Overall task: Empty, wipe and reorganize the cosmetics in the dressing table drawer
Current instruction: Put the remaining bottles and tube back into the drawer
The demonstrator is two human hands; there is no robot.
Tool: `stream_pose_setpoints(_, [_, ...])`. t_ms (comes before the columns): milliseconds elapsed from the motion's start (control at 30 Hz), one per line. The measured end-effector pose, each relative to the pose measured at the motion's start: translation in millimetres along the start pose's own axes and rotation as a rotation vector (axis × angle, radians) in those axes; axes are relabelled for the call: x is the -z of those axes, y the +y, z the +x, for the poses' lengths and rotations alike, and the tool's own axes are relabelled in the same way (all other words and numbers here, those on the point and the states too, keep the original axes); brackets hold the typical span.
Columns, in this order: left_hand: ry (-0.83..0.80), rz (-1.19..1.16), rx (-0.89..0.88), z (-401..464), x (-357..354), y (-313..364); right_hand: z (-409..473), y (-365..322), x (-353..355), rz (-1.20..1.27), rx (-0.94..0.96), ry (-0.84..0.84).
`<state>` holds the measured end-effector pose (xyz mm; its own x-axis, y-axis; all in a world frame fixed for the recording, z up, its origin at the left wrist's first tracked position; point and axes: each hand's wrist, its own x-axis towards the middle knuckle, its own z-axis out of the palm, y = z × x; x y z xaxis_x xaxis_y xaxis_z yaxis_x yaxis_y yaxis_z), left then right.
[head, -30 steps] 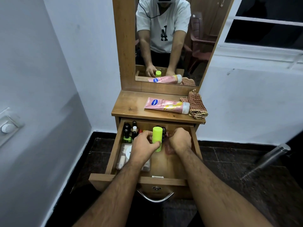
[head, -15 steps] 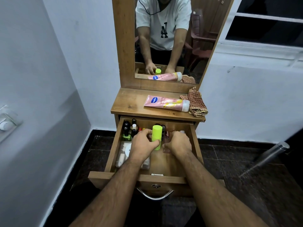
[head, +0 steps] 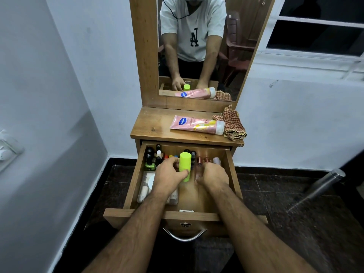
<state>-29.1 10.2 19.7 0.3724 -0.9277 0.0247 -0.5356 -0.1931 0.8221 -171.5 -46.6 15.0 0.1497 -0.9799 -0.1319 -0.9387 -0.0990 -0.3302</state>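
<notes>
A room in a home, a small wooden dressing table (head: 155, 125) with a tall mirror (head: 199, 46), an open drawer (head: 134, 186) full of little makeup bottles (head: 152, 156), white walls (head: 59, 95), dark floor tiles (head: 295, 203), a window (head: 319, 32)

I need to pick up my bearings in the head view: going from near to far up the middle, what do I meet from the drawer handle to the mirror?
Drawer handle → left hand gripping the lime-green bottle inside the drawer → pink lotion tube lying on the tabletop → mirror.
</notes>
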Motion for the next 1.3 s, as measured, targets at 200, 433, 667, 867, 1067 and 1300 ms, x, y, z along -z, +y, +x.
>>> stream_pose_setpoints(200, [-0.006, 0.012, 0.004, 0, 1, -2, 2, 1, -2, -0.002, -0.003, -0.008])
stream_pose_setpoints(433, [-0.028, 0.043, 0.021, 2, 0, -2, 4, 6, 8, 0.114, -0.020, 0.071])
stream_pose_setpoints(667, [-0.090, 0.093, 0.043, 7, -5, 1, 1, -4, -3, 0.442, 0.048, -0.067])
stream_pose_setpoints(867, [-0.100, 0.141, 0.033, 15, -10, 1, 4, -3, -4, 0.449, 0.057, -0.047])
stream_pose_setpoints(1067, [-0.097, 0.181, 0.037, 18, -15, -1, 8, -4, -6, 0.458, 0.049, -0.045])
stream_pose_setpoints(1300, [-0.058, 0.173, 0.038, 18, -17, -4, 6, -4, -5, 0.407, 0.052, -0.025])
